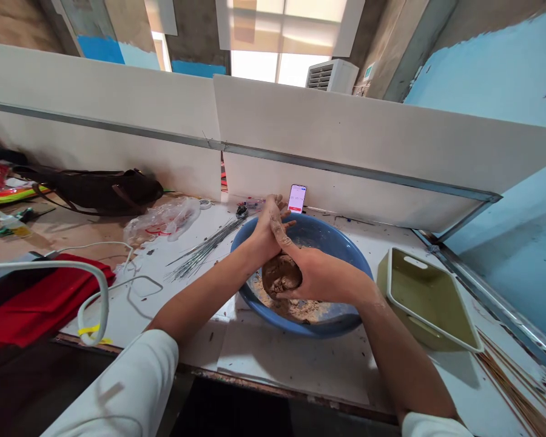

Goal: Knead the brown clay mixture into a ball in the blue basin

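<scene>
A rounded brown lump of clay point(276, 280), with a rough, crumbly upper face, is over the blue basin point(355, 258). My right hand point(316, 274) curves round the right side of this lump, fingers at its lower edge. The right thumb stretches up against my left hand point(272, 226). Over the basin's far left rim, my left hand is raised with its fingers extended and smeared with clay. Its wrist sits just above the lump. Pale, powdery crumbs point(307, 311) cover the basin's bottom. Part of the lump is hidden behind my right hand.
An olive-green tub point(430, 297) stands right of the basin, thin brown sticks point(509, 376) near it. A lit phone point(296, 198) leans on the white partition point(364, 139). Leftward lie thin wires point(207, 249), a plastic bag point(166, 220), a white cable point(102, 285) and red cloth point(40, 303).
</scene>
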Motion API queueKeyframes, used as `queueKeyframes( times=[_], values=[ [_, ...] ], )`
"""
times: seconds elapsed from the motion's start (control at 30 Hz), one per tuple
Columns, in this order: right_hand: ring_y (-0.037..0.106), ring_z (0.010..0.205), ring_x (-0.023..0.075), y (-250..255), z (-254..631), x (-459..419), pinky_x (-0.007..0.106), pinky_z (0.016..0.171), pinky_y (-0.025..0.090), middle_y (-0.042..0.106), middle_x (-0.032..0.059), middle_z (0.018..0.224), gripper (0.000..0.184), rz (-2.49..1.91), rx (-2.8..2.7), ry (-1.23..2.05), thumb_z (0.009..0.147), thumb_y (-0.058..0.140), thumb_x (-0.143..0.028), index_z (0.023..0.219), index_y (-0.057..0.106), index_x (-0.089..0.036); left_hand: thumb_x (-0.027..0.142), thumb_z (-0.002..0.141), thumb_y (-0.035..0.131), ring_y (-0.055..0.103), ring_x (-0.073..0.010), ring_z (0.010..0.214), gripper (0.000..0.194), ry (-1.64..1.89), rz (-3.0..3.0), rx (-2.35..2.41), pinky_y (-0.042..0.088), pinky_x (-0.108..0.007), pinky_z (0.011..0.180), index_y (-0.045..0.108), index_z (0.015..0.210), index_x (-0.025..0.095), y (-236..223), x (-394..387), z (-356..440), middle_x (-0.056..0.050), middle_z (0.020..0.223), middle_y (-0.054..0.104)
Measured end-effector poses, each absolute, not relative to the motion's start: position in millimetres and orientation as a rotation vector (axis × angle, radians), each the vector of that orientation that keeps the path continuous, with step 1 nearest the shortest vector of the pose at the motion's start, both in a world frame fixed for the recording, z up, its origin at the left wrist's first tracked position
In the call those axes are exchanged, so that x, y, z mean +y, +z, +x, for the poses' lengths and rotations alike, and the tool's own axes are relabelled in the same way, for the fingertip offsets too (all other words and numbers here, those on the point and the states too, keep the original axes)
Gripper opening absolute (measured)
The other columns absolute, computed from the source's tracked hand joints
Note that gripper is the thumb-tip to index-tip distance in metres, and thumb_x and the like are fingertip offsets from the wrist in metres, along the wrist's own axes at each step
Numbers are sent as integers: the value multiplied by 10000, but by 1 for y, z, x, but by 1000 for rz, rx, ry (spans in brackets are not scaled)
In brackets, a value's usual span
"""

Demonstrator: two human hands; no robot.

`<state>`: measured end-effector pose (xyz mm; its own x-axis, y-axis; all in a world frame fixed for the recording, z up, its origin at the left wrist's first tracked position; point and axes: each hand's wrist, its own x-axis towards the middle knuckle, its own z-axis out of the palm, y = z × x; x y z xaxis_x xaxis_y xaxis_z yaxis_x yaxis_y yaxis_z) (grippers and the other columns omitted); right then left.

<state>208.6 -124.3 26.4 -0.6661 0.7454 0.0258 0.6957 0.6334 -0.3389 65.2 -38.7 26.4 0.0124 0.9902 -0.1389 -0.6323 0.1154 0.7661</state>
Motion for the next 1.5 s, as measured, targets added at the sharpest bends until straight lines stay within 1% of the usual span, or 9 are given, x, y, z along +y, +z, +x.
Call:
queueKeyframes(
  times=[0.1, 0.2, 0.37, 0.57, 0.67, 0.87, 1.1, 1.33, 1.5],
  values=[
    [788, 936, 337, 23, 209, -122, 371, 757, 520, 864, 104, 1081, 1215, -1209, -2721, 422, 925, 885, -434, 1886, 161, -266, 485, 1102, 499, 716, -284, 1259, 358, 1350, 549, 774, 634, -397, 1038, 683, 1288, 241, 26, -37, 62, -139, 1389, 717],
    [795, 1017, 334, 23, 211, -121, 366, 813, 539, 867, 112, 1167, 1168, -1136, -2731, 465, 935, 881, -434, 1875, 208, -268, 535, 1091, 483, 727, -268, 1001, 395, 1313, 497, 741, 651, -387, 874, 665, 1254, 224, 31, -35, 53, -126, 1142, 709],
    [793, 1036, 326, 26, 209, -124, 354, 819, 524, 867, 111, 1173, 1178, -1100, -2768, 503, 925, 895, -440, 1872, 218, -257, 484, 1097, 414, 676, -253, 805, 439, 1292, 450, 715, 636, -381, 748, 664, 1298, 183, 39, -36, 47, -99, 944, 662],
    [762, 843, 312, 25, 205, -118, 350, 690, 462, 857, 113, 1041, 1326, -1240, -2682, 423, 910, 897, -450, 1893, 41, -205, 467, 1085, 516, 763, -306, 938, 391, 1152, 476, 825, 675, -430, 807, 675, 1306, 187, 25, -45, 61, -145, 1079, 735],
    [774, 874, 321, 27, 208, -117, 354, 710, 492, 859, 114, 1051, 1377, -1215, -2678, 452, 892, 914, -464, 1894, 6, -204, 475, 1069, 570, 768, -310, 963, 393, 1145, 469, 823, 691, -443, 819, 652, 1349, 211, 23, -43, 61, -145, 1128, 737],
    [791, 1065, 321, 24, 217, -118, 370, 859, 557, 863, 103, 1213, 1270, -1010, -2771, 552, 929, 889, -430, 1898, 81, -279, 385, 1096, 490, 669, -236, 725, 355, 1215, 418, 914, 655, -377, 702, 644, 1344, 183, 30, -24, 51, -90, 968, 644],
    [778, 913, 318, 21, 212, -111, 353, 736, 513, 861, 113, 1083, 1282, -1213, -2654, 455, 921, 848, -354, 1894, 27, -201, 319, 1006, 642, 719, -236, 760, 259, 1249, 426, 776, 685, -405, 782, 640, 1247, 226, 21, -34, 63, -68, 955, 675],
    [792, 1100, 311, 24, 232, -102, 378, 925, 574, 847, 107, 1268, 973, -1105, -2754, 433, 962, 826, -271, 1831, 393, -334, 471, 1039, 585, 778, -301, 960, 436, 1344, 474, 796, 674, -417, 809, 613, 1414, 250, 33, -16, 40, -141, 1181, 685],
    [810, 1072, 315, 28, 238, -99, 403, 934, 614, 865, 97, 1180, 1269, -1273, -2515, 395, 947, 831, -248, 1895, -13, -261, 532, 1055, 569, 778, -354, 1198, 488, 1269, 561, 491, 679, -462, 932, 631, 1477, 295, 42, -27, 39, -149, 1416, 723]
  ],
)
